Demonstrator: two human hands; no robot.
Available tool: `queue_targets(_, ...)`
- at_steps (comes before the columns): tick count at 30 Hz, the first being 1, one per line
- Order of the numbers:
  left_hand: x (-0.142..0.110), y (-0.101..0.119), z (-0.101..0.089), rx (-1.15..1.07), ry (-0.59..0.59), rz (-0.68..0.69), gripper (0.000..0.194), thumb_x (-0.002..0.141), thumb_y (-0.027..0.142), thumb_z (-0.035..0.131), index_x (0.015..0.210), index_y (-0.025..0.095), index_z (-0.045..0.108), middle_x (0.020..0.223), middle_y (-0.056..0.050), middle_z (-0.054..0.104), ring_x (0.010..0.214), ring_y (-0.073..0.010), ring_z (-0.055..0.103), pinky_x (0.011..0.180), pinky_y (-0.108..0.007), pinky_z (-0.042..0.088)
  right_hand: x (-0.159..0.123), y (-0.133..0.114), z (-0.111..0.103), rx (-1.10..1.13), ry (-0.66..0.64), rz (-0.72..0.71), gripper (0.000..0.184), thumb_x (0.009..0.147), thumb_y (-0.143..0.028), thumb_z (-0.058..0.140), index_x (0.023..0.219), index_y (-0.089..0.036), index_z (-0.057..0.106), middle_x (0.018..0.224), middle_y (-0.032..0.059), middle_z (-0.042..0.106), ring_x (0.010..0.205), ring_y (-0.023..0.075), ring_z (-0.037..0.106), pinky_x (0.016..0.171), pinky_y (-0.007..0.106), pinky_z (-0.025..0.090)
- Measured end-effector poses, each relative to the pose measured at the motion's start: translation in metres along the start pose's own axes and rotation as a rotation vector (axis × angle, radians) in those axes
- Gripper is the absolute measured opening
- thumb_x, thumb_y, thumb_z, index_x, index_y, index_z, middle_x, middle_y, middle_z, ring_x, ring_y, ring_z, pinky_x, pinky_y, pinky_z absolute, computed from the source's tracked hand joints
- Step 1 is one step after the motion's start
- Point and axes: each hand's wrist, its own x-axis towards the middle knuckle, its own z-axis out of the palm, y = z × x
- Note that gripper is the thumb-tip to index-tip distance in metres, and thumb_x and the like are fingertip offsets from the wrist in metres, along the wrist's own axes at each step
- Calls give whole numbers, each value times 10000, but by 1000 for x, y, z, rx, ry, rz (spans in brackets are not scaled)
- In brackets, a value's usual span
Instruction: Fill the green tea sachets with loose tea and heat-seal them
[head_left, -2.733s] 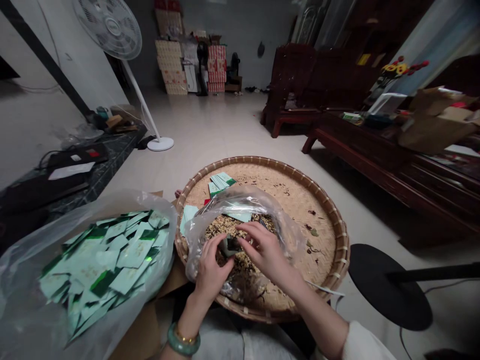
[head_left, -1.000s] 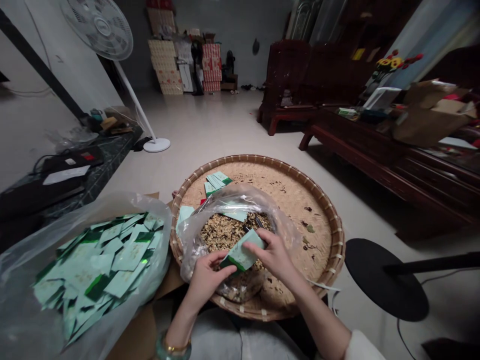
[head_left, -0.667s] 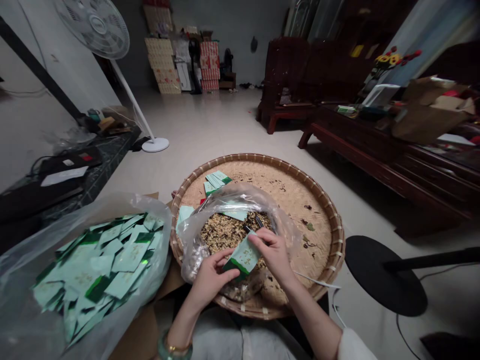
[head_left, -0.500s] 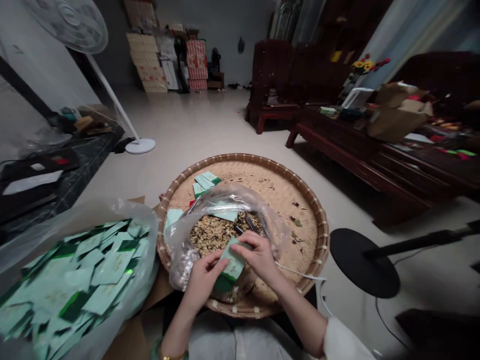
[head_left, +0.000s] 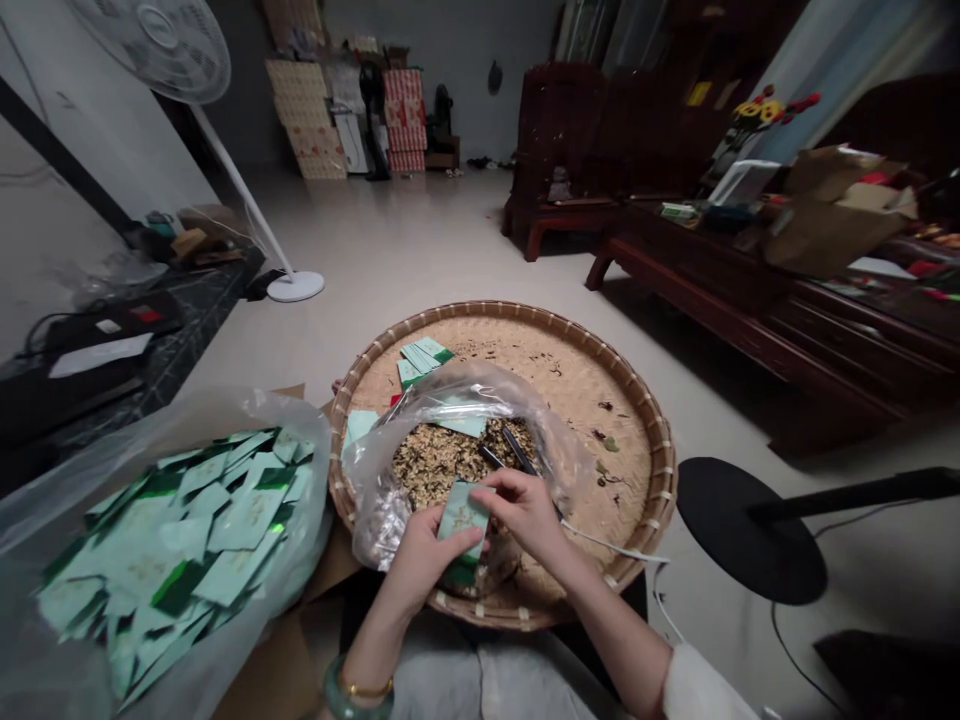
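Tilted upright since the earlier frame, the mint-green packet (head_left: 461,520) stands pinched between the left hand (head_left: 427,565) and right hand (head_left: 525,510), over the plastic bag (head_left: 379,530) of dried leaves (head_left: 442,460) in the bamboo tray (head_left: 487,305); a loosened pinch could drop it among them.

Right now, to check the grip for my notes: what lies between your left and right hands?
In the head view, a pale green packet with a dark green end sits between the left hand and the right hand, touching both.
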Motion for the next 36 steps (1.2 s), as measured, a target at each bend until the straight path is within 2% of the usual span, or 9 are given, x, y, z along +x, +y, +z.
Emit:
queue_targets(5,-3,-7,1,-218,53,-75,537,466,416,861,858,105,665,767,-87,734,634,-214,685,608,-296,533,12,22,-28,-419,96,-65,287,871,-318,537,1090,-159,632,1041,116,667,964,241,611,857,379,489)
queue_targets(8,-5,-9,3,-327,54,-66,546,456,371,879,880,111,653,810,-96,737,655,-209,692,632,-285,538,19,40,-36,-841,-2,-43,531,782,-192,618,1289,-89,495,1133,197,607,1070,317,552,912,456,451)
queue_targets(11,-6,-9,5,-346,48,-48,504,454,325,886,849,107,660,806,-96,737,662,-202,694,641,-268,537,27,51,-34,-1035,-94,1,681,721,-123,629,1356,-32,403,1139,236,588,1082,342,536,903,452,448)
queue_targets(15,-7,-8,3,-324,77,-24,464,470,312,877,828,100,672,796,-98,738,654,-193,689,637,-259,532,38,48,-40,-905,-107,74,643,701,-159,615,1305,-10,453,1035,203,638,963,302,597,829,389,480)
queue_targets(20,-3,-7,-5,-213,109,5,444,494,334,849,828,97,678,719,-82,731,657,-190,674,645,-265,514,32,32,-64,-426,-52,178,586,735,-263,602,1291,-110,506,907,92,681,708,200,615,609,297,494)
queue_targets(24,0,-5,-6,-59,104,42,385,520,327,823,797,107,670,701,-71,723,646,-189,654,637,-271,492,15,7,-71,-123,-335,296,607,797,-415,606,1333,-154,487,679,12,663,430,122,495,389,228,380)
queue_targets(26,1,-3,-4,16,74,58,365,521,311,814,788,112,664,693,-57,713,625,-182,635,610,-264,475,9,-8,-68,-117,-454,246,582,779,-414,648,1295,-171,539,775,33,698,510,138,558,439,235,433)
queue_targets(30,-1,-2,-1,151,10,97,312,532,265,787,773,113,660,668,-22,679,606,-153,578,577,-239,435,9,-29,-59,-226,-528,54,489,774,-362,668,1226,-187,605,1030,57,703,812,204,645,676,285,517)
queue_targets(36,-3,-4,1,178,-46,91,328,555,304,784,794,123,651,666,-4,638,585,-137,544,556,-227,407,13,-37,-51,-438,-573,-104,265,881,-270,512,1065,-167,671,765,31,697,620,157,598,575,243,440)
